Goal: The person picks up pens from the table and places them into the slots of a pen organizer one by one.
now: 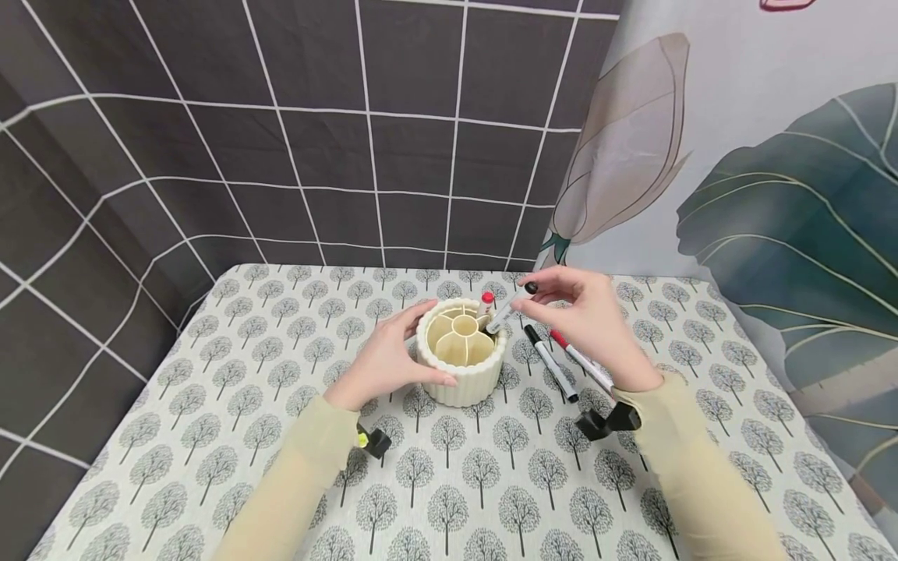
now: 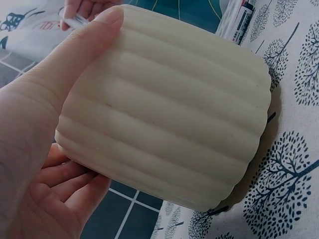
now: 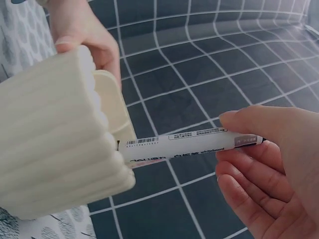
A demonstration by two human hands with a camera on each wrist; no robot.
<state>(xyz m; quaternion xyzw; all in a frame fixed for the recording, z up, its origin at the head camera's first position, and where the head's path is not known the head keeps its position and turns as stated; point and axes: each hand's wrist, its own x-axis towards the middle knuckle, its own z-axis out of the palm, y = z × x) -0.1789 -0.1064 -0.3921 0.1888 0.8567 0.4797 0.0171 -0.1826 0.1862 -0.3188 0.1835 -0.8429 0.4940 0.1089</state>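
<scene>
**Marker held at the rim of a ribbed holder**

Pinched between thumb and fingertips, a white whiteboard marker (image 1: 507, 310) sits in the right hand (image 1: 592, 331), tilted, its lower end at the right rim of the cream ribbed holder (image 1: 461, 352). From the right wrist, that marker (image 3: 192, 146) lies across the fingers, one end meeting the holder's (image 3: 55, 144) top edge. The left hand (image 1: 382, 362) wraps the holder's left side, thumb along the front wall and fingers behind; the left wrist view shows the thumb (image 2: 60, 69) pressed flat on the ribs. Inside are several wedge compartments around a round middle one, and a red-capped marker (image 1: 486, 304) stands in a far right wedge. The holder stands near the middle of the worktop (image 1: 210, 436), toward its far edge. 2 more markers, one black-capped (image 1: 551, 363) and one red-capped (image 1: 581, 361), lie side by side on the worktop just right of the holder, under the right hand.
</scene>
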